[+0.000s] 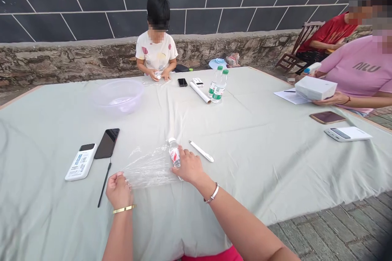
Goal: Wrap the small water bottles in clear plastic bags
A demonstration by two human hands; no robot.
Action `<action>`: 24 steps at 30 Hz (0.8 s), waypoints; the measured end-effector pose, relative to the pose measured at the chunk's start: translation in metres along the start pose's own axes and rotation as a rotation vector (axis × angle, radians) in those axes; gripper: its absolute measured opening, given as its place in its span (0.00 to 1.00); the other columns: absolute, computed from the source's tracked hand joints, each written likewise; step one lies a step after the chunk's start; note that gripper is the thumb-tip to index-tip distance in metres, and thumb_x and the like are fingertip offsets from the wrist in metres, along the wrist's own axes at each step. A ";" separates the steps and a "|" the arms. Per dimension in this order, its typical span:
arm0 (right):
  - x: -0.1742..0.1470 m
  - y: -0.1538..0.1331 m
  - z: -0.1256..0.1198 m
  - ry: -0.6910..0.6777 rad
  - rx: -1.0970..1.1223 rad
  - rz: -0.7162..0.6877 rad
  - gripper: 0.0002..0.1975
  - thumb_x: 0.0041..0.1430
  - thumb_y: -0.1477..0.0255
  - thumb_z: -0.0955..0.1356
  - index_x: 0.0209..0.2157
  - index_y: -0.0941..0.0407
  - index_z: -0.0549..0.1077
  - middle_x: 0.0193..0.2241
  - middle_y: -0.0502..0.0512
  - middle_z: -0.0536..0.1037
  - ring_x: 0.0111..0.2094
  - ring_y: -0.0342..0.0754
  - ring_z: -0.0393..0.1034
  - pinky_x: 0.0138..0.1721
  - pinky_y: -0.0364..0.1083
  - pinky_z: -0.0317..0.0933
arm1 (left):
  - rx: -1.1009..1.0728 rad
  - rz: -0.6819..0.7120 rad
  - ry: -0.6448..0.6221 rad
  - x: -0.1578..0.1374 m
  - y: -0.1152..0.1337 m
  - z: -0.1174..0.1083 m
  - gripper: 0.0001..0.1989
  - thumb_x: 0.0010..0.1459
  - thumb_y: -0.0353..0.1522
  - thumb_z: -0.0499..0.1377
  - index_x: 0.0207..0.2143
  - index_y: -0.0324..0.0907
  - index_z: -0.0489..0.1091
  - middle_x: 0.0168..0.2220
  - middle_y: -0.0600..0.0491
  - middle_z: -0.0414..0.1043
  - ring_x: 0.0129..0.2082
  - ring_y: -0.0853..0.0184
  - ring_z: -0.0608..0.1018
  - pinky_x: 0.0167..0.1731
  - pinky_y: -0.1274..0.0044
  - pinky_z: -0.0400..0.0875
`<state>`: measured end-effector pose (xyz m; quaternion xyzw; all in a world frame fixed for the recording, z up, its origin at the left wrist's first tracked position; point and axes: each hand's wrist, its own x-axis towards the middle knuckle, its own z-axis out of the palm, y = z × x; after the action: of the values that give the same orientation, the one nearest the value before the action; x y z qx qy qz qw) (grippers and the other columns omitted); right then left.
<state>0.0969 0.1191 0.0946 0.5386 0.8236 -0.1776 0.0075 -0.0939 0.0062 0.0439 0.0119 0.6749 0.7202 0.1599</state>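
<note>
Closest of all are the right forearm (245,220), the left forearm (119,232) and a bit of bright pink cloth (212,255) between them; a silver bracelet (212,193) is on the right wrist and a gold bangle (124,209) is on the left.

The left hand (118,189) has its thumb and fingers pinched together on the edge of a thin sheet of clear plastic film (150,171); the film is pulled into creases and runs across to the right hand (190,166). That hand is half curled, thumb on one side and fingers on the other, and has hold of the low part of a small clear bottle (174,151); the bottle has a red and white label, sits at the right end of the film, and its white cap points away from the camera; I cannot tell if it lies flat or leans.

A white pen (201,151) lies just right of the bottle; to the left are a black phone (107,143), a white power bank (81,163) touching or nearly touching it, and a black strap (104,184); all rest on a pale table cloth (251,151).

Farther off stand a see-through purple basin (139,89) and two green-capped bottles (219,89); a white roll (200,92) lies beside them; a person across the table (157,53) holds another small bottle (157,75); a person in a pink shirt (357,65) holds a white box (316,88).
</note>
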 end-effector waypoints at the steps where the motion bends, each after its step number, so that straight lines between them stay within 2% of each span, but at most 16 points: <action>1: 0.002 0.003 -0.002 -0.032 0.042 0.012 0.43 0.49 0.58 0.67 0.62 0.60 0.50 0.47 0.66 0.71 0.48 0.58 0.65 0.44 0.53 0.58 | -0.006 0.010 0.005 0.000 0.001 -0.001 0.09 0.45 0.36 0.58 0.28 0.41 0.64 0.15 0.64 0.56 0.12 0.77 0.58 0.10 0.83 0.53; 3: 0.007 0.015 -0.008 -0.087 0.209 0.057 0.40 0.50 0.60 0.67 0.61 0.59 0.53 0.43 0.63 0.74 0.44 0.56 0.68 0.41 0.51 0.59 | -0.018 0.018 0.031 0.003 0.003 -0.003 0.09 0.45 0.36 0.59 0.28 0.42 0.64 0.15 0.63 0.57 0.13 0.76 0.58 0.10 0.82 0.53; 6: 0.010 0.041 -0.011 -0.147 0.642 0.112 0.35 0.49 0.63 0.69 0.58 0.56 0.58 0.38 0.56 0.76 0.40 0.52 0.71 0.39 0.48 0.61 | -0.030 0.010 0.093 0.013 0.005 -0.012 0.07 0.45 0.34 0.60 0.27 0.42 0.64 0.15 0.62 0.57 0.13 0.76 0.59 0.10 0.82 0.53; 9: 0.011 0.060 -0.004 -0.205 1.052 0.187 0.42 0.48 0.66 0.70 0.62 0.57 0.51 0.40 0.55 0.76 0.40 0.50 0.72 0.39 0.47 0.63 | -0.022 0.011 0.144 0.025 0.008 -0.023 0.10 0.44 0.36 0.61 0.27 0.42 0.64 0.15 0.62 0.57 0.13 0.75 0.59 0.09 0.82 0.53; 12: 0.013 0.062 0.006 -0.219 1.263 0.164 0.43 0.47 0.66 0.71 0.62 0.56 0.49 0.44 0.58 0.74 0.41 0.49 0.72 0.39 0.47 0.65 | 0.019 -0.012 0.019 0.030 0.010 -0.034 0.14 0.42 0.39 0.63 0.29 0.42 0.65 0.15 0.63 0.57 0.13 0.76 0.58 0.09 0.83 0.53; 14: 0.019 0.056 0.011 -0.159 1.292 0.082 0.41 0.45 0.65 0.71 0.60 0.55 0.54 0.47 0.58 0.73 0.42 0.49 0.72 0.40 0.48 0.65 | 0.064 -0.045 -0.109 0.029 0.011 -0.039 0.17 0.42 0.41 0.64 0.31 0.42 0.65 0.15 0.64 0.57 0.14 0.77 0.58 0.10 0.83 0.54; 17: 0.037 0.044 0.014 0.084 1.174 -0.005 0.39 0.44 0.66 0.71 0.58 0.55 0.57 0.50 0.58 0.71 0.45 0.50 0.70 0.44 0.49 0.64 | 0.119 -0.056 -0.238 0.024 0.010 -0.044 0.21 0.42 0.43 0.65 0.36 0.43 0.65 0.16 0.64 0.57 0.14 0.77 0.59 0.12 0.84 0.55; 20: 0.059 0.036 0.016 0.349 0.963 0.008 0.40 0.43 0.68 0.71 0.59 0.55 0.55 0.54 0.58 0.67 0.50 0.51 0.65 0.50 0.50 0.60 | 0.171 -0.012 -0.326 0.017 0.010 -0.045 0.27 0.44 0.45 0.64 0.45 0.43 0.65 0.18 0.64 0.57 0.14 0.77 0.59 0.13 0.83 0.58; 24: 0.081 0.033 0.025 0.512 0.766 0.003 0.40 0.45 0.68 0.71 0.59 0.59 0.53 0.55 0.61 0.63 0.55 0.52 0.59 0.53 0.50 0.56 | 0.327 0.065 -0.444 0.008 0.015 -0.041 0.37 0.46 0.44 0.63 0.58 0.47 0.57 0.18 0.64 0.55 0.15 0.75 0.60 0.15 0.81 0.61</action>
<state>0.0878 0.1953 0.0457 0.5302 0.6734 -0.3303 -0.3954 -0.1141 -0.0326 0.0534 0.2166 0.7301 0.5861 0.2768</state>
